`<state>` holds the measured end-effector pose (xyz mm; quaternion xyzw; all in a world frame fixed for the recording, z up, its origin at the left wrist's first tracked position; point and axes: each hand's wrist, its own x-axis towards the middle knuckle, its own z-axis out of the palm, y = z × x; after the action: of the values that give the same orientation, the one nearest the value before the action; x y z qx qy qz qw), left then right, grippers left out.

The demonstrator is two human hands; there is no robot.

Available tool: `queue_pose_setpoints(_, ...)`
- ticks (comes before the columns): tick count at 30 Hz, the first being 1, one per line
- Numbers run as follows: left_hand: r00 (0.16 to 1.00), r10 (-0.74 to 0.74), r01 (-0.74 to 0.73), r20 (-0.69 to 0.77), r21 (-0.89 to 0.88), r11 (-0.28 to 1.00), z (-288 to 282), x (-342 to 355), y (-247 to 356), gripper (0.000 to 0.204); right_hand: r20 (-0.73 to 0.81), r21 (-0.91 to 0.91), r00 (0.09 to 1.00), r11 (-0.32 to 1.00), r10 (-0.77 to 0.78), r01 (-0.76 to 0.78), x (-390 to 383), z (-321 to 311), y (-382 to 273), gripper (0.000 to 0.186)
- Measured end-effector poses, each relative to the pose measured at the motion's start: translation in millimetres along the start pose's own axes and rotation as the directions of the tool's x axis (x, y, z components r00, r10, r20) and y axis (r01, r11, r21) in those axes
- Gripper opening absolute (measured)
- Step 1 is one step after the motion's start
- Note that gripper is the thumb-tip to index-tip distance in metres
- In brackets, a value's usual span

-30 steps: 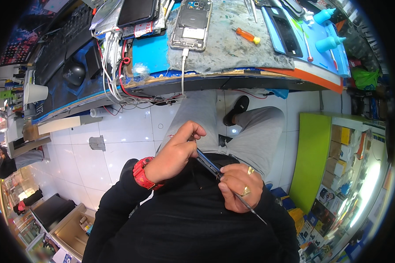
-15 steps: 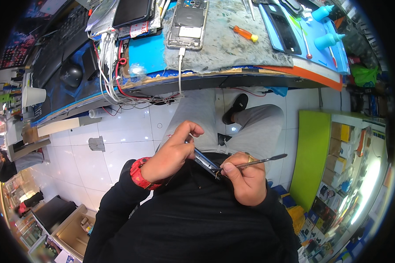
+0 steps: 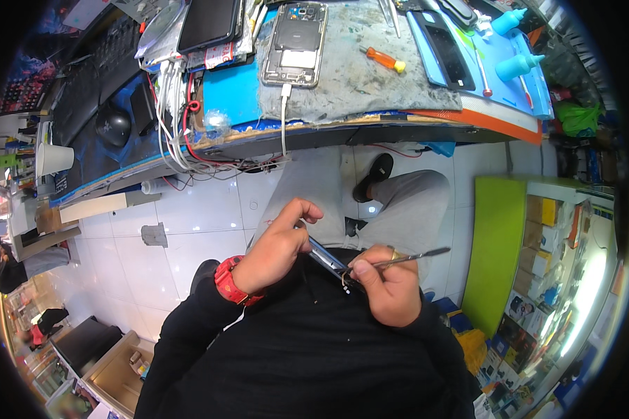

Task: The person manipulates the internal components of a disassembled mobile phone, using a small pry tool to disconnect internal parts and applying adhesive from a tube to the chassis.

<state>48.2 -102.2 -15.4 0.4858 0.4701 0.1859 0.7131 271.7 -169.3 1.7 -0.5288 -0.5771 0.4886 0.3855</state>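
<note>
Over my lap, my left hand point(image 3: 278, 246) grips a slim phone point(image 3: 324, 258), seen nearly edge-on and tilted down toward the right. The index finger is crooked above it. My right hand point(image 3: 390, 290) pinches a thin dark metal tool point(image 3: 421, 255) with a flattened outer end. Its working end lies at the phone's lower end, mostly hidden by my fingers. A small curled strip with a pale tip point(image 3: 346, 288) sticks out there; I cannot make out what it is.
Ahead on the bench, an opened phone point(image 3: 297, 42) lies on a stained grey mat point(image 3: 349, 91), with a white cable point(image 3: 284, 119) plugged in. An orange screwdriver point(image 3: 384, 60) and blue bottles point(image 3: 518, 67) lie rightward. A green-sided cabinet point(image 3: 495, 244) stands at right.
The tool has shifted slightly left and down with my right hand. The small curled strip at the phone's lower end shows more plainly. My left hand keeps its hold.
</note>
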Motion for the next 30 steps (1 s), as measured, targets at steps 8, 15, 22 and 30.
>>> queue_pose_setpoints(8,0.987,-0.138,0.121,-0.080,-0.187,0.975,-8,2,4,0.046,-0.173,-0.057,0.956,0.971,-0.238,0.231,28,-25,-18,0.012)
queue_pose_setpoints(15,0.994,-0.086,0.076,-0.071,-0.132,0.988,-15,3,-3,0.046,-0.210,-0.331,0.963,0.939,-0.168,0.092,49,-69,-51,0.010)
queue_pose_setpoints(22,0.993,-0.092,0.082,-0.069,-0.137,0.987,-15,3,-7,0.045,-0.326,-0.656,0.865,0.750,-0.381,0.083,116,-84,-36,0.011)
queue_pose_setpoints(30,0.990,-0.103,0.082,-0.096,-0.201,0.976,-18,-4,-4,0.045,-0.357,-0.830,0.827,0.554,-0.434,-0.068,206,-85,-19,0.020)
